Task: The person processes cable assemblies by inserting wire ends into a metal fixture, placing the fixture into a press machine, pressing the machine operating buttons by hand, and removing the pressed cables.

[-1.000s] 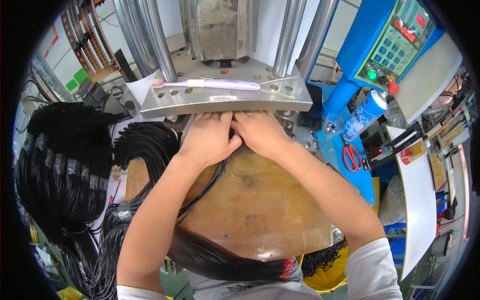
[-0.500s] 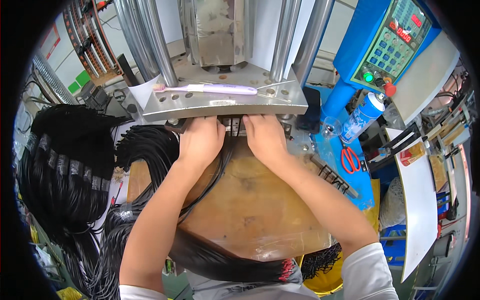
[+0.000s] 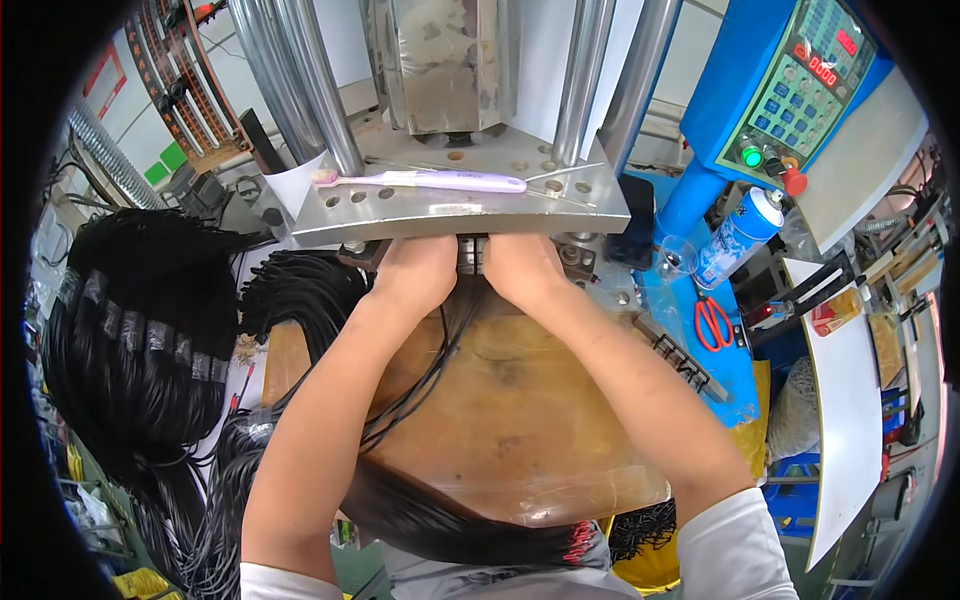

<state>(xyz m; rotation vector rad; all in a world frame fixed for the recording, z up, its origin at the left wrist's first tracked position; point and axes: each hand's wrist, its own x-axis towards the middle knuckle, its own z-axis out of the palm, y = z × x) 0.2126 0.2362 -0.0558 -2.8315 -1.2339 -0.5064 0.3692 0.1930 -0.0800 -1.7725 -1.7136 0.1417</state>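
Note:
Both of my hands reach under the front edge of a steel press plate [image 3: 460, 219], side by side, with a small gap between them. My left hand [image 3: 418, 270] and my right hand [image 3: 522, 268] are at a metal mould block [image 3: 470, 253] beneath the plate, which hides their fingers; what they hold, if anything, is out of sight. Several thin black cables [image 3: 437, 352] run from beneath the hands down across the wooden board [image 3: 520, 420]. A purple and white toothbrush [image 3: 450, 181] and thin metal rods lie on top of the plate.
Thick bundles of black cable [image 3: 150, 350] stand at left; another bundle [image 3: 450, 520] lies across my lap. On the right are a blue control box [image 3: 790, 90], a spray can [image 3: 740, 235], a clear cup [image 3: 676, 258], red-handled scissors [image 3: 713, 322] and a metal strip [image 3: 682, 358].
My hands have shifted a little inward and their backs have rounded, with the fingers deeper under the plate. The cables between them hang lower. The view has moved slightly.

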